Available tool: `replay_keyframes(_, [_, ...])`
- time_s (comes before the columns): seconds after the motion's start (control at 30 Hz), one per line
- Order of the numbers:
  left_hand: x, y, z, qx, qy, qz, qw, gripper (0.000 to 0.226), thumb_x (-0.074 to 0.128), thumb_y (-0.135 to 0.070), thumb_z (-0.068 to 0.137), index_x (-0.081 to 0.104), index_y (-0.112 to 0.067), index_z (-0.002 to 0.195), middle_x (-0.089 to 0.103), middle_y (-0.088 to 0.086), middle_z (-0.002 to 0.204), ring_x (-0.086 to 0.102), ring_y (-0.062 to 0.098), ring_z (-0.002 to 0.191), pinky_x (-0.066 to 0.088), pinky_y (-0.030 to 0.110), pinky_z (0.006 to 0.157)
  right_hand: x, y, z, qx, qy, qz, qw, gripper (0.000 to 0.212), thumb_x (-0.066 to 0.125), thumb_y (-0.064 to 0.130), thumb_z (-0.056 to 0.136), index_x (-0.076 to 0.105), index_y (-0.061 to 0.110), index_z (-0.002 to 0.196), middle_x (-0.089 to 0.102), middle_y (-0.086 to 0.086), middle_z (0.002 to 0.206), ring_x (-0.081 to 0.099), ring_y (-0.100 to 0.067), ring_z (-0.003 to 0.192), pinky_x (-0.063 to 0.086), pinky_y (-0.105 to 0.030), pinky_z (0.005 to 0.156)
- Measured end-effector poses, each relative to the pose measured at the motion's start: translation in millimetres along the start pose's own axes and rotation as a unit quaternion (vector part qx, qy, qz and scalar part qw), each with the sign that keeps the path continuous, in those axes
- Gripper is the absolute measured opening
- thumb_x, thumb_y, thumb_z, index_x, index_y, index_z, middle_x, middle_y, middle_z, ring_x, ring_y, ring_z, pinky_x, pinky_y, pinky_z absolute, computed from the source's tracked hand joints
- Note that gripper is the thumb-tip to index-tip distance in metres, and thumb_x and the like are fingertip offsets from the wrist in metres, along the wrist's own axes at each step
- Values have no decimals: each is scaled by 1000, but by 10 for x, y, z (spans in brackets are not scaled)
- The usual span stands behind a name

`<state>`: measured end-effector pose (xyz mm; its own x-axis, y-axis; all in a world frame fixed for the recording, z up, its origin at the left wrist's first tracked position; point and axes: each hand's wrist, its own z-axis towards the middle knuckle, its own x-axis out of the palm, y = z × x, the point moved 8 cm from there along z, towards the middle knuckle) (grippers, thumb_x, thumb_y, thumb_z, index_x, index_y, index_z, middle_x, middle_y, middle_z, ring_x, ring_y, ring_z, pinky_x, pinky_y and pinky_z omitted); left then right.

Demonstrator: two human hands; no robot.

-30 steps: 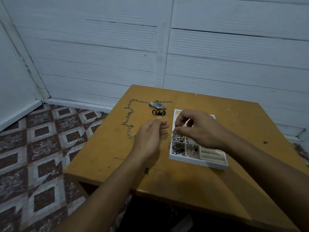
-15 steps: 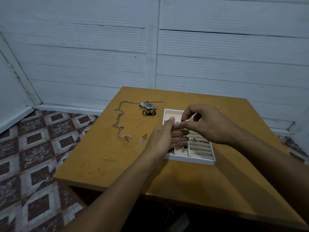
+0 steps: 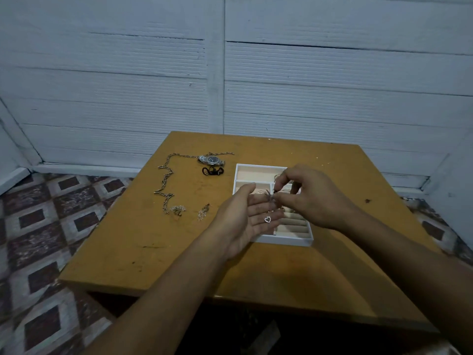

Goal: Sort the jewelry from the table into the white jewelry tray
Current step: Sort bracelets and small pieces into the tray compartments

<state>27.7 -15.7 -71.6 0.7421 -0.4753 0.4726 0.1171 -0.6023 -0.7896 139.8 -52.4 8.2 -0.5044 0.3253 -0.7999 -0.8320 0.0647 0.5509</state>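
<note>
The white jewelry tray [image 3: 284,241] lies on the wooden table [image 3: 158,239], partly hidden by both hands. My left hand [image 3: 245,216] is held palm up over the tray's left side, with a small heart-shaped pendant [image 3: 267,219] lying on its fingers. My right hand [image 3: 311,194] pinches a small silvery piece [image 3: 271,198] just above the left palm. On the table to the left lie a long chain [image 3: 166,179], a wristwatch [image 3: 212,160], a black hair tie [image 3: 213,171] and two small sparkly earrings [image 3: 178,210] [image 3: 203,213].
White panelled walls stand close behind the table. A patterned tiled floor [image 3: 46,226] lies to the left. The table's near edge runs across below my forearms.
My left hand has come from the table's left over the tray and turned palm up. The heart pendant now lies on it, and my right hand pinches a piece above it.
</note>
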Motion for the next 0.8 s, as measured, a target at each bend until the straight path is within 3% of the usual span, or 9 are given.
replay_keyframes(0.07, [-34, -8, 18, 4, -9, 23, 1000, 46, 40, -39, 100, 61, 1, 112, 70, 19, 107, 72, 27, 88, 59, 36, 79, 43, -34, -20, 7, 3, -2, 1000, 8, 72, 21, 80, 65, 26, 81, 62, 4, 98, 58, -14, 77, 47, -31, 74])
replay_keyframes(0.33, [-137, -41, 7, -2, -27, 100, 995, 45, 41, -37, 100, 63, 1, 110, 70, 21, 104, 69, 31, 95, 56, 41, 87, 194, -81, -43, 22, 18, -18, 999, 8, 71, 22, 82, 65, 27, 82, 57, 8, 93, 55, -6, 71, 34, -12, 58])
replay_keyframes(0.47, [-175, -105, 4, -15, -41, 148, 988, 45, 46, -39, 98, 62, 0, 114, 68, 19, 100, 68, 33, 91, 58, 40, 84, 248, -83, -50, 25, 26, -13, 999, 10, 72, 22, 82, 63, 27, 79, 55, 11, 86, 53, -4, 67, 35, -15, 58])
replay_keyframes(0.8, [-162, -135, -31, -24, -19, 199, 979, 44, 52, -44, 93, 63, -6, 114, 67, 15, 113, 65, 28, 104, 51, 41, 97, 373, -199, -76, 36, 48, -11, 998, 9, 73, 26, 82, 64, 27, 83, 57, 9, 91, 55, -6, 72, 37, -22, 61])
